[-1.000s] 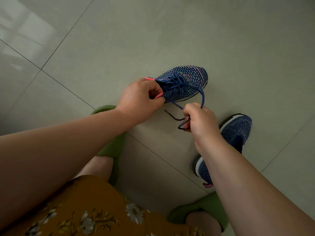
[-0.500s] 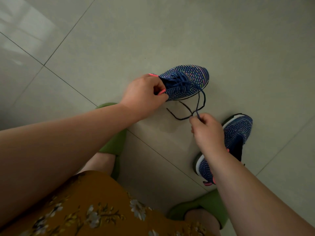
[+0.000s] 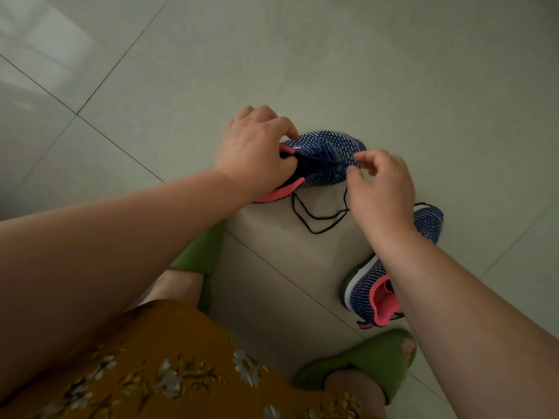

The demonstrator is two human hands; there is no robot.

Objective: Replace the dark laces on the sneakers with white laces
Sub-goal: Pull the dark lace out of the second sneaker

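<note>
- The left hand [image 3: 257,152] grips the far sneaker [image 3: 329,158] at its heel end, with the fingers curled over the collar and the pink heel part showing under the palm.
- This sneaker is blue knit with small coloured dots; its toe points to the right and away from the person, and it seems to be tilted up from the tiled floor [image 3: 393,71] at the heel, though I cannot tell this for sure.
- The right hand [image 3: 381,192] is at the side of the same sneaker, near the toe end of the lacing; its thumb and first finger are bent close together as in a pinch, but I cannot tell if they really hold the lace.
- The dark lace [image 3: 317,217] is threaded across the top of the far sneaker, and its loose ends hang down and lie on the floor in loops between the two hands.
- The second sneaker [image 3: 375,285] lies on the floor nearer to the person, partly hidden under the right forearm; its pink lining is visible.
- At the bottom are two green slippers [image 3: 369,361] on the person's feet and a mustard skirt with flowers [image 3: 169,367].
</note>
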